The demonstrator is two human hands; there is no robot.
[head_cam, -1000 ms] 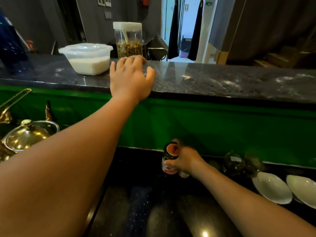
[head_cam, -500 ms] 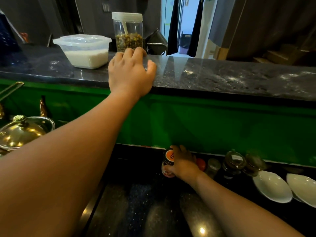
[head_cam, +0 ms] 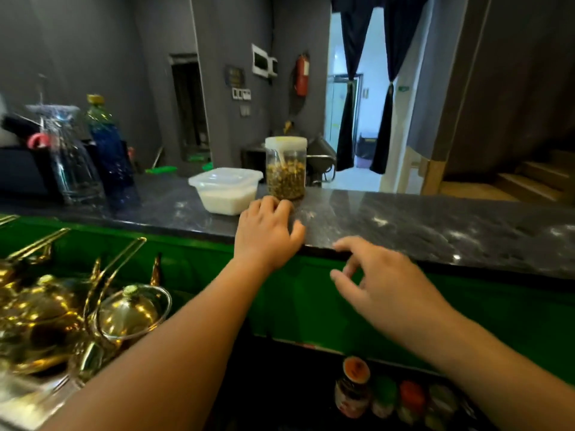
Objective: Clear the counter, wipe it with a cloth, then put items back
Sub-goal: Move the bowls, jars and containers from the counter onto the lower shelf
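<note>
My left hand rests palm down on the front edge of the dark marble upper counter, holding nothing. Just beyond its fingertips stands a clear jar of dried flowers with a pale lid, and beside that a lidded plastic tub of white grains. My right hand hovers empty in front of the green counter face, fingers spread, close to the marble edge. On the lower black counter the orange-lidded jar stands at the left end of a row of small jars.
A clear bottle and a blue bottle stand at the left of the upper counter. Golden pots with glass lids crowd the lower left. The green panel separates the two counter levels. A doorway and stairs lie behind.
My right hand let go of the orange-lidded jar on the lower counter and rose toward the marble edge. The view tilted upward. My left hand stayed on the counter edge.
</note>
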